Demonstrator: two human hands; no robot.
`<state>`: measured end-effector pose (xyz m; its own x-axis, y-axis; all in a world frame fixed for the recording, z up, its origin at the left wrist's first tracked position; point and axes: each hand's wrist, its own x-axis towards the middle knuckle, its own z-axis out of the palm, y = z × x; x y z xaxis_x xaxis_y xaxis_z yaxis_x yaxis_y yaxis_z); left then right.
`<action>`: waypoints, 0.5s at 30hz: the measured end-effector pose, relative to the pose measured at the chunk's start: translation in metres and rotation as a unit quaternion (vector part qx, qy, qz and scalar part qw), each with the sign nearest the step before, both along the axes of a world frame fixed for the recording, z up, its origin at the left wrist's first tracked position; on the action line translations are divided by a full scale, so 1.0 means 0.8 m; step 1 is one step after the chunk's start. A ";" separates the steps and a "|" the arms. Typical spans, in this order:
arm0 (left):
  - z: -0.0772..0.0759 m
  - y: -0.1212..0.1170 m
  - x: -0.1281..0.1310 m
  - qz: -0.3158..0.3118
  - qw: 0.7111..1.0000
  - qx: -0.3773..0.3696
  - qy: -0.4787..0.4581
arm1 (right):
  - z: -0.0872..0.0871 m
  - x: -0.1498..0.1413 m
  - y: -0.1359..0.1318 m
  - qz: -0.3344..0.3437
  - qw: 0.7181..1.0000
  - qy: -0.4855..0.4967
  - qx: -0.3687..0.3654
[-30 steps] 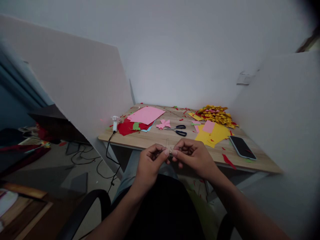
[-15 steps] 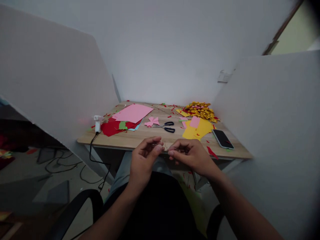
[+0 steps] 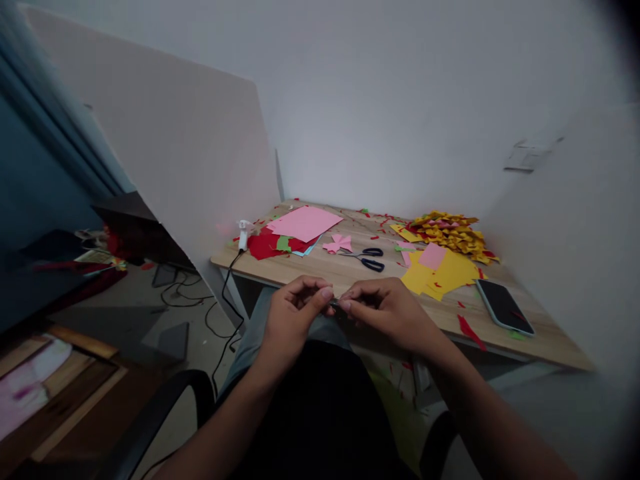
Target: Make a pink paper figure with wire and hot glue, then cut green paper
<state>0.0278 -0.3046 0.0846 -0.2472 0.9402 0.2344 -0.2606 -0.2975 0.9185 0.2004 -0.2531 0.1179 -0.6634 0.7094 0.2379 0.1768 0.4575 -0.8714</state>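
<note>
My left hand [image 3: 294, 315] and my right hand [image 3: 387, 312] meet over my lap, just in front of the wooden table's near edge [image 3: 320, 280]. Both hands pinch a small thin piece between thumb and fingertips where they touch; it is too small and dark to name. Beyond them on the table lie black-handled scissors [image 3: 369, 259], a pink cut paper shape [image 3: 339, 244] and a pink paper sheet [image 3: 305, 222].
Red and green paper [image 3: 265, 245], yellow sheets [image 3: 443, 273], a pile of yellow folded pieces [image 3: 450, 230] and a dark phone [image 3: 504, 306] lie on the table. A white glue gun [image 3: 243, 235] with a black cable stands at the left edge. White boards flank the table. A chair armrest [image 3: 160, 417] is at my left.
The camera view swung right and then back left. My hands stayed together in the same pinch, shifting only slightly.
</note>
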 end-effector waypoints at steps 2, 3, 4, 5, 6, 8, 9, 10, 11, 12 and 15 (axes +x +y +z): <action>-0.002 -0.001 -0.003 -0.005 1.000 0.004 -0.009 | 0.000 -0.001 0.002 0.012 1.000 0.001 -0.006; -0.003 -0.001 -0.004 -0.008 1.000 0.004 -0.008 | 0.000 -0.002 0.002 0.016 1.000 -0.001 -0.009; -0.003 -0.001 -0.006 -0.013 1.000 0.003 -0.003 | 0.000 -0.003 0.003 0.019 1.000 -0.003 -0.010; -0.003 -0.001 -0.009 -0.017 1.000 -0.001 0.005 | 0.000 -0.004 0.004 0.019 1.000 -0.005 -0.007; -0.003 -0.001 -0.011 -0.024 1.000 -0.007 0.014 | 0.000 -0.006 0.005 0.018 1.000 -0.008 -0.002; -0.002 -0.001 -0.015 -0.031 0.999 -0.020 0.023 | 0.001 -0.009 0.007 0.016 1.000 -0.008 0.011; -0.001 0.000 -0.017 -0.030 0.999 -0.025 0.019 | 0.001 -0.011 0.008 0.017 1.000 -0.006 0.015; -0.001 0.000 -0.019 -0.026 0.999 -0.028 0.012 | 0.000 -0.013 0.009 0.021 1.000 -0.003 0.016; -0.001 0.000 -0.020 -0.022 0.999 -0.029 0.002 | 0.000 -0.014 0.010 0.026 1.000 -0.002 0.017; -0.001 0.000 -0.020 -0.020 0.999 -0.030 -0.005 | 0.000 -0.015 0.010 0.034 0.999 -0.002 0.017; -0.004 0.000 -0.019 -0.018 0.999 -0.021 -0.018 | -0.001 -0.016 0.010 0.048 0.999 -0.008 0.017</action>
